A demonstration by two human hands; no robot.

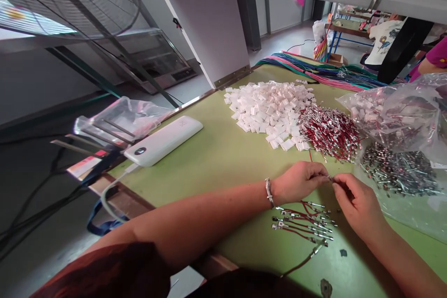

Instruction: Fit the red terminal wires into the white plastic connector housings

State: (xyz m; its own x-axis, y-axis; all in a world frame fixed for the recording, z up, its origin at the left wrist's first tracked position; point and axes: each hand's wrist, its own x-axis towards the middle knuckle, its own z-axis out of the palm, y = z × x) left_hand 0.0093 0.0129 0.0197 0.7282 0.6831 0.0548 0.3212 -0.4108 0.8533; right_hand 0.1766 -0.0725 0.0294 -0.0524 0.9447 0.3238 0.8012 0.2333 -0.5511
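Observation:
My left hand (302, 180) is closed in a pinch; a thin red wire (310, 154) sticks out above it. Its fingertips meet those of my right hand (359, 202) at a tiny metal terminal (329, 177). The right fingers are pinched too, mostly hiding what they grip. Just below the hands, several short red leads (300, 228) with metal terminals lie side by side on the green tabletop (195, 167). Beyond the hands is a heap of red wires with silver terminals (330, 132). White plastic connector housings (268, 107) are piled against it.
Small dark metal-ended parts (401, 170) lie on clear plastic at right, beside a bag of white pieces (394, 107). Long coloured cables (314, 72) run along the back. A white power bank (164, 140) rests at the left edge. A fan (87, 0) and other people are farther off.

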